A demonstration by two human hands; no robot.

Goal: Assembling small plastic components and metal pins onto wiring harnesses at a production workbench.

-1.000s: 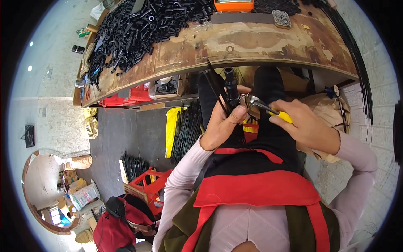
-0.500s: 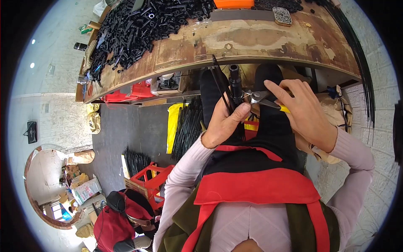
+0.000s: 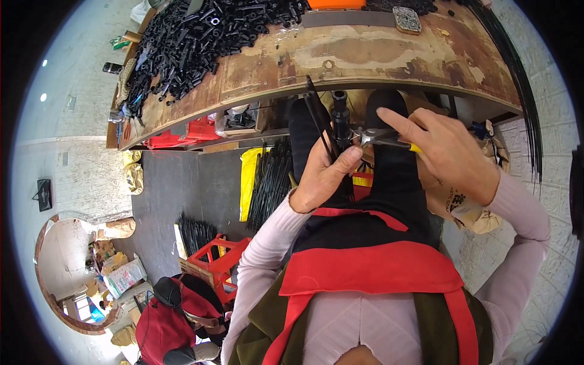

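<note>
1. Landmark = the workbench (image 3: 377, 55), a worn brown top curving across the upper part of the view. On its left end sits a pile of black plastic parts (image 3: 201, 30), unchanged over the last sec.
2. Under the bench's left end: a red crate (image 3: 182, 131). Lower down on the floor, well below the bench, a yellow bag (image 3: 250, 176) beside bundles of black strips (image 3: 271, 176).
3. Left hand (image 3: 322, 176), just below the bench's front edge at centre, is closed on a black tube part (image 3: 340, 121) plus a bunch of thin black strips (image 3: 316, 118), thumb pressed over them. Vs 1 s ago it has come up a bit closer to the bench edge; the grip looks the same.
4. Right hand (image 3: 447, 152), right of the left one and still under the bench edge, holds yellow-handled pliers (image 3: 383, 139). The change: a sec ago the fingers were wrapped round the handles, now the index finger is stretched out along the tool and the hand sits higher over it. Pliers nose now meets the tube part; earlier it was a little off to the right.
5. My read: tool has closed in on the piece, so the work on the tube/strip joint is under way, not finished. Can't tell if the pliers' nose is biting or only touching.
6. Far right, below the bench: a brown paper sack (image 3: 474, 207) by the person's knee, not moved.
</note>
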